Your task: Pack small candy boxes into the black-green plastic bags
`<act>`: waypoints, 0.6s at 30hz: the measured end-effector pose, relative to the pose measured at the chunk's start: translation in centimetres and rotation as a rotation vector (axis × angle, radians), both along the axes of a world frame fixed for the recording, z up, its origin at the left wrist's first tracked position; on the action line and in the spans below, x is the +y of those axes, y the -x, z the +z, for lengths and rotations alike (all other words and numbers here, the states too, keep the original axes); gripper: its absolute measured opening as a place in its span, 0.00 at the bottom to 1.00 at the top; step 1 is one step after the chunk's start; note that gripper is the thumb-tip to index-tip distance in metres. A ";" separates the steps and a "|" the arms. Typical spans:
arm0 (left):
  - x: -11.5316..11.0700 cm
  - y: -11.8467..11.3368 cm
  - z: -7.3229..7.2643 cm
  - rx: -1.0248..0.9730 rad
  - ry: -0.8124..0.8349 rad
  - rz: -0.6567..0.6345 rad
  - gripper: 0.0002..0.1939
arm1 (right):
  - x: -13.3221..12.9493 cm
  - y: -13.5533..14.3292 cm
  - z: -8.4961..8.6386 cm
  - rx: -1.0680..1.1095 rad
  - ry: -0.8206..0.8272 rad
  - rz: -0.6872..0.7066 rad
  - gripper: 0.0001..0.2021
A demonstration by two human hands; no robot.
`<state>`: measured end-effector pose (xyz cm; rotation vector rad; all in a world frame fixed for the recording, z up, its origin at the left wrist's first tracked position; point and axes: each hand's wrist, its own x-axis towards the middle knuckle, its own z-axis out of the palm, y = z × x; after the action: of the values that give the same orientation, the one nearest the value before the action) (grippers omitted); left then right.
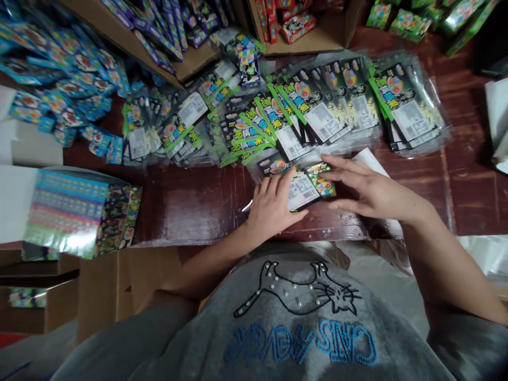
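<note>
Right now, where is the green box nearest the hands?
In the head view, the green box sits between the left hand and right hand, at the right edge of the black packet.

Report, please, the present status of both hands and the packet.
Left hand on black packet. Right hand spread at small green box, contact unclear. Overlapping packets crowd just beyond.

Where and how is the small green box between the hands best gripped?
Probably by its far and near ends, the right hand coming from the right: the small green box points away from the person, its left side beside the printed label.
</note>
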<state>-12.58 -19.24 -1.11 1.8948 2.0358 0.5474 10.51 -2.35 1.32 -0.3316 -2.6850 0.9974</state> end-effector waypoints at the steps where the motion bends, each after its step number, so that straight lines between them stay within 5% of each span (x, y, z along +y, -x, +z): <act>1: 0.3 -0.1 -0.1 -0.086 0.002 -0.003 0.54 | 0.0 0.4 -0.2 0.028 0.035 -0.078 0.26; 4: 1.2 -0.4 -0.4 -0.431 0.009 0.026 0.36 | 0.1 1.6 -1.0 0.133 0.103 -0.345 0.24; 6: 1.8 -0.5 -0.7 -0.654 0.022 0.076 0.25 | 0.4 2.2 -1.3 0.177 0.115 -0.398 0.23; 12: 2.3 -1.3 -1.7 -1.059 0.079 0.187 0.15 | 2.0 3.0 -0.5 0.145 0.119 -0.263 0.17; 18: 1.6 -0.6 -2.3 -1.141 0.009 0.190 0.17 | 0.4 3.6 -0.7 0.089 0.125 -0.227 0.22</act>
<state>-11.93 -17.60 -3.36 0.9353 1.3854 1.2761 6.95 -1.92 0.57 -0.5876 -2.4452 1.0840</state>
